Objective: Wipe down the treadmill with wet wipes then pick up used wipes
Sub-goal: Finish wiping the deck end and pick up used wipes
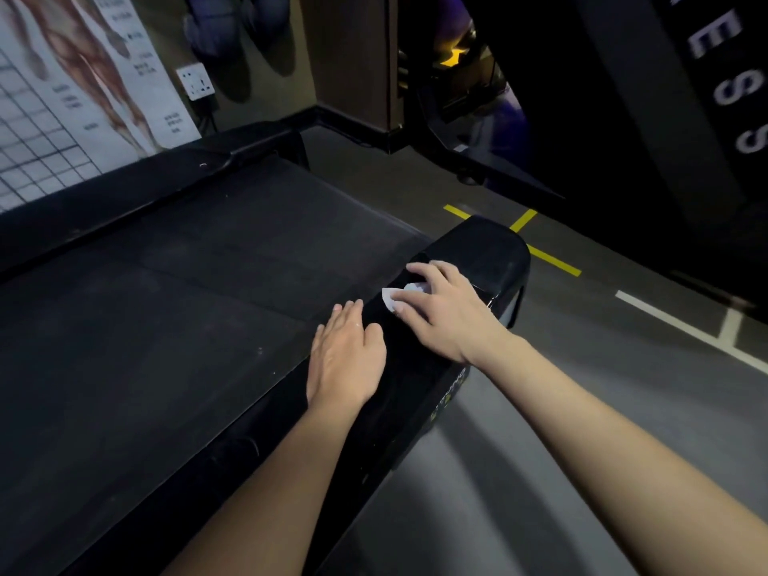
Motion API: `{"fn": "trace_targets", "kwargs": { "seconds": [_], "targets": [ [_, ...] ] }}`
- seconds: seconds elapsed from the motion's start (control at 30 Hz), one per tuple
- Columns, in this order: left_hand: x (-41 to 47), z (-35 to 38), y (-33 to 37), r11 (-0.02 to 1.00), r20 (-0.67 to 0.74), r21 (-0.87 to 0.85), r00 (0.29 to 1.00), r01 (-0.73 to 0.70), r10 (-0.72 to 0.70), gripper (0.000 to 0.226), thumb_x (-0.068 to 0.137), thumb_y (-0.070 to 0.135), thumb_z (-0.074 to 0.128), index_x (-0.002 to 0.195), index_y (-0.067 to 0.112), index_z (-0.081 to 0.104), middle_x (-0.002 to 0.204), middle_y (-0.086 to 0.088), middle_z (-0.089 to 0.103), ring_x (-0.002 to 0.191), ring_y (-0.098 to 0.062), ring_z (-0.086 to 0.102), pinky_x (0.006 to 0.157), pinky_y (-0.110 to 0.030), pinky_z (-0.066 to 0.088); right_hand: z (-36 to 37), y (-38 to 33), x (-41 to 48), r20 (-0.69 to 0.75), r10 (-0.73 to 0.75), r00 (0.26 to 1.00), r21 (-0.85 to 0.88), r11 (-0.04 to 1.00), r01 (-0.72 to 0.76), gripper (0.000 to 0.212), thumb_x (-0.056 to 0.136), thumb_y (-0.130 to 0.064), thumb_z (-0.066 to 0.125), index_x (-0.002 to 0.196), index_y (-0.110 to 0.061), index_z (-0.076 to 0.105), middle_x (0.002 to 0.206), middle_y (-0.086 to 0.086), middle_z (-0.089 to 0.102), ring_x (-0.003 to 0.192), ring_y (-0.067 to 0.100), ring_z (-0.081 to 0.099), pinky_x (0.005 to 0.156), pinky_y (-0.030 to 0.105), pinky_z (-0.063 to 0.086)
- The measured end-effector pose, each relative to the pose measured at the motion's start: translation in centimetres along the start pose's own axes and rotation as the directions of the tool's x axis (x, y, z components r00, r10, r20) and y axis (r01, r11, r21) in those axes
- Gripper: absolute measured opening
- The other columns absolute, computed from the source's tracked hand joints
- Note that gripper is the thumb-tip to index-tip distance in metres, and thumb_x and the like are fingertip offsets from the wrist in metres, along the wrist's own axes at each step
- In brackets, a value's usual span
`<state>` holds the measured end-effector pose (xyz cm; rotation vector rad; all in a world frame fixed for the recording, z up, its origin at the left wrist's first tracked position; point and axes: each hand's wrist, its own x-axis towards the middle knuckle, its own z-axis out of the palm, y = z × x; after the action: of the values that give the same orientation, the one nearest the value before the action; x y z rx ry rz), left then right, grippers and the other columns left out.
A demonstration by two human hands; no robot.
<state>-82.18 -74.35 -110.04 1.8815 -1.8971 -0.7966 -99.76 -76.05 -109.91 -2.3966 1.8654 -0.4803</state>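
The room is dim, and the black rubber treadmill belt [187,284] loses its detail in shadow. The pale anatomical wall poster [62,97] at far left is the brightest patch. A small yellow glow [453,56] shows far off. Straight lines bow toward the edges, and everything looks slightly soft.

right grip [444,313] centre-right: fingers curled over white wipe [392,297], pressing it on black treadmill side rail [415,388] | left grip [347,359] centre: flat, fingers straight, on rail's inner edge beside belt [187,305] | upper left: anatomy poster [75,76] | right: yellow floor lines [552,259]
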Motion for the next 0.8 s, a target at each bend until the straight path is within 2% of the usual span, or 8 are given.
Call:
{"fn": "trace_targets", "kwargs": {
  "seconds": [0.17,0.33,0.43,0.53,0.63,0.73,0.8],
  "targets": [
    [0.2,0.1,-0.2,1.000,-0.003,-0.007,1.000,0.010,-0.010,0.060,0.103,0.024,0.028,0.163,0.017,0.025,0.171,0.004,0.021,0.158,-0.007,0.009,0.130,-0.036,0.005,-0.5,-0.9,1.2,0.018,0.008,1.000,-0.038,0.999,-0.008,0.052,0.089,-0.041,0.034,0.111,-0.018,0.076,0.148,0.010,0.052,0.140,0.036,0.038,0.116,0.041,0.028],
    [0.1,0.0,-0.1,1.000,-0.009,-0.015,1.000,0.012,-0.013,0.060,0.103,0.024,0.029,0.163,0.017,0.026,0.171,0.004,0.022,0.158,-0.006,0.009,0.129,-0.035,0.004,-2.0,-1.6,3.0,0.113,-0.002,0.994,-0.105,0.994,0.014,0.029,0.096,-0.033,0.051,0.108,-0.020,0.073,0.142,0.003,0.055,0.136,0.028,0.041,0.108,0.038,0.038],
    [0.2,0.0,-0.1,1.000,-0.017,-0.020,1.000,0.013,-0.014,0.060,0.103,0.024,0.030,0.163,0.017,0.027,0.171,0.004,0.023,0.158,-0.006,0.010,0.129,-0.034,0.004,-3.1,-2.1,4.3,0.217,0.059,0.974,-0.153,0.988,-0.026,0.029,0.097,-0.034,0.054,0.112,-0.017,0.072,0.142,0.005,0.053,0.133,0.030,0.041,0.098,0.038,0.043],
    [0.2,0.0,-0.1,1.000,-0.025,-0.025,1.000,0.015,-0.015,0.059,0.104,0.023,0.032,0.162,0.016,0.029,0.170,0.004,0.023,0.157,-0.006,0.010,0.129,-0.033,0.004,-3.9,-3.2,5.8,0.291,0.124,0.949,-0.216,0.974,-0.061,0.033,0.094,-0.037,0.064,0.115,-0.011,0.067,0.139,0.008,0.053,0.130,0.033,0.040,0.094,0.040,0.043],
    [0.2,-0.1,-0.1,0.999,-0.034,-0.034,0.999,0.018,-0.019,0.059,0.104,0.023,0.033,0.162,0.016,0.030,0.170,0.003,0.025,0.157,-0.007,0.012,0.129,-0.032,0.006,-4.3,-4.2,6.9,0.307,0.178,0.935,-0.259,0.961,-0.098,0.043,0.092,-0.037,0.070,0.120,-0.007,0.059,0.131,0.010,0.056,0.130,0.032,0.040,0.088,0.040,0.039],
    [0.1,-0.1,0.0,0.999,-0.036,-0.037,0.999,0.022,-0.024,0.059,0.103,0.023,0.034,0.161,0.015,0.032,0.169,0.002,0.027,0.157,-0.008,0.013,0.128,-0.033,0.008,-4.1,-4.4,7.2,0.304,0.215,0.928,-0.227,0.962,-0.148,0.046,0.091,-0.035,0.073,0.121,-0.006,0.057,0.129,0.012,0.058,0.132,0.031,0.041,0.081,0.039,0.036],
    [0.1,-0.2,0.1,0.999,-0.039,-0.036,0.999,0.019,-0.021,0.059,0.103,0.023,0.034,0.161,0.015,0.033,0.169,0.001,0.028,0.157,-0.008,0.013,0.128,-0.033,0.008,-4.2,-4.4,7.1,0.309,0.240,0.920,-0.197,0.963,-0.185,0.043,0.090,-0.035,0.075,0.118,-0.008,0.059,0.119,0.013,0.060,0.127,0.030,0.046,0.078,0.038,0.039]
  ]
}}
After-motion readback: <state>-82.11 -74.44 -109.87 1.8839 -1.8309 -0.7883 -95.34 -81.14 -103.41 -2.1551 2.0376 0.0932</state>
